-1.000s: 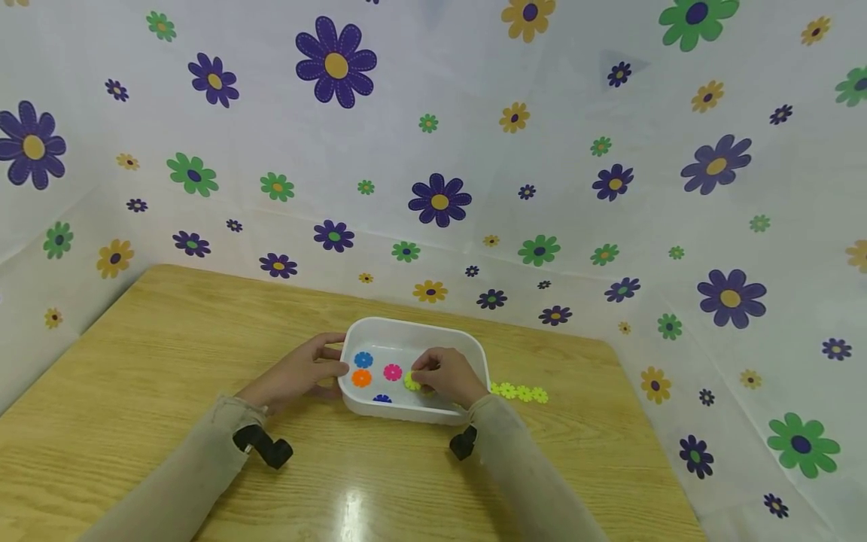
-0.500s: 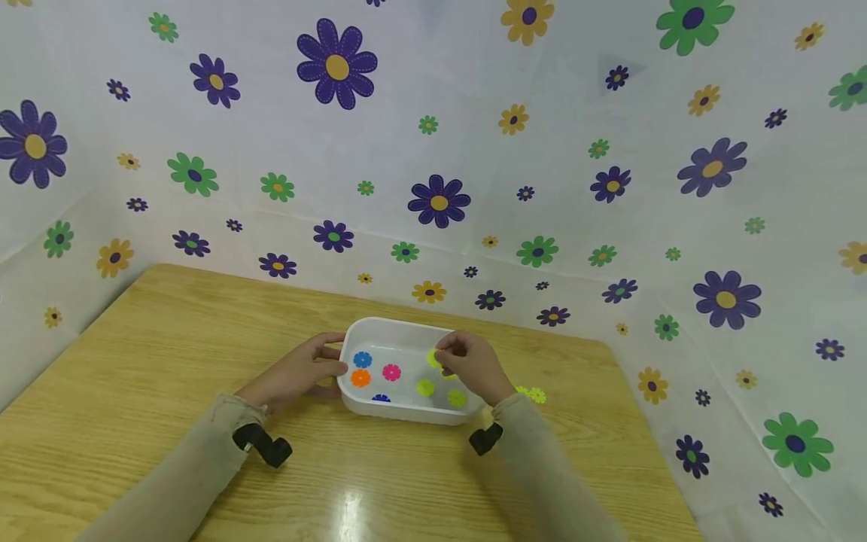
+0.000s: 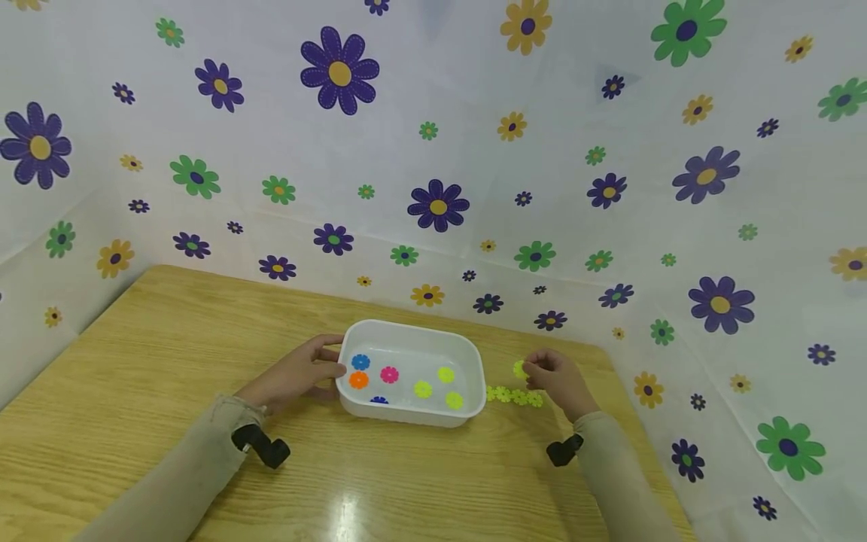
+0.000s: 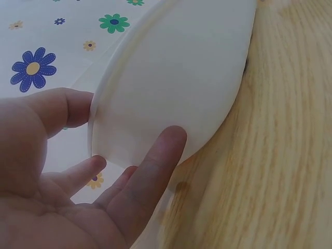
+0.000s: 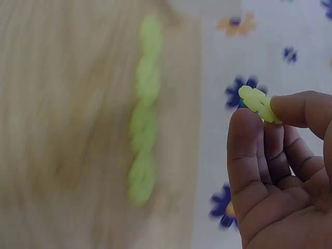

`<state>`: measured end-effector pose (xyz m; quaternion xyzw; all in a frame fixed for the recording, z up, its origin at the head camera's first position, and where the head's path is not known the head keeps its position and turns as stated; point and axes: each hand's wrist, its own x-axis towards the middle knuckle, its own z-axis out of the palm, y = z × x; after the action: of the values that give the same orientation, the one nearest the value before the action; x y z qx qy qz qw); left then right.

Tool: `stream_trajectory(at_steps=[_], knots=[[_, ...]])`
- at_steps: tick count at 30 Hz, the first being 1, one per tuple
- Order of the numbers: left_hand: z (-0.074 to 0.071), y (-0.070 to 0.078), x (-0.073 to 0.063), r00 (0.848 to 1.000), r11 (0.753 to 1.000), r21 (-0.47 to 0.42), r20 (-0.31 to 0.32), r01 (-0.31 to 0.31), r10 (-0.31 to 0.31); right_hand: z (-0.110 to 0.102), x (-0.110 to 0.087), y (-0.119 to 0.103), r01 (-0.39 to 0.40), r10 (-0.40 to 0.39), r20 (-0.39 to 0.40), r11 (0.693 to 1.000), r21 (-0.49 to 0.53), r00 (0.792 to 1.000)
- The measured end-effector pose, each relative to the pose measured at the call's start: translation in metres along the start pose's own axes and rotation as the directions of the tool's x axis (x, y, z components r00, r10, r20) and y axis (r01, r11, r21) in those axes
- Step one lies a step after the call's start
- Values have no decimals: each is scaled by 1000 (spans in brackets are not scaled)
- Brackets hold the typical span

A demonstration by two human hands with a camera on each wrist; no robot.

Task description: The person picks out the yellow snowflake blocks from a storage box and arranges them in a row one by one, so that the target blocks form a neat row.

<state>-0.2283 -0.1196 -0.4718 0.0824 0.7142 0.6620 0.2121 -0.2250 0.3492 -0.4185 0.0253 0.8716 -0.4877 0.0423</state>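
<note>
A white plastic tub stands on the wooden table. My left hand rests against its left end; in the left wrist view, spread fingers touch the outer wall near the rim. Inside lie loose flower-shaped interlocking discs: blue, orange, pink, dark blue and several yellow. To the right of the tub, my right hand pinches one yellow flower-shaped disc between thumb and fingertips. This disc is above a row of yellow discs, which looks blurred in the right wrist view.
The wooden table runs back to a white flower-print sheet hung behind it and along both sides. The row of yellow discs begins right beside the tub's right wall.
My right hand has lifted a yellow disc out of the tub and carried it right, over the table beside the row. My left hand has stayed at the tub's left end.
</note>
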Motion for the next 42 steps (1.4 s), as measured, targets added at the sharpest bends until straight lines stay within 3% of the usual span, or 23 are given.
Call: stream_trajectory(at_steps=[6, 13, 19, 31, 42], knots=[[0, -1, -1, 1000, 1000, 1, 6, -6, 6, -25, -10, 39, -101, 93, -82, 991, -91, 992], [-1, -1, -1, 1000, 1000, -3, 13, -12, 12, -31, -10, 69, -166, 140, -131, 964, -209, 981], [0, -1, -1, 1000, 1000, -8, 20, -20, 20, -30, -8, 71, -183, 158, -127, 956, -228, 979], [1, 1, -2, 1000, 1000, -16, 18, -24, 24, -28, -3, 72, -131, 101, -105, 926, -353, 989], [0, 0, -1, 999, 1000, -14, 18, -28, 28, -27, -3, 71, -133, 114, -77, 940, -316, 990]])
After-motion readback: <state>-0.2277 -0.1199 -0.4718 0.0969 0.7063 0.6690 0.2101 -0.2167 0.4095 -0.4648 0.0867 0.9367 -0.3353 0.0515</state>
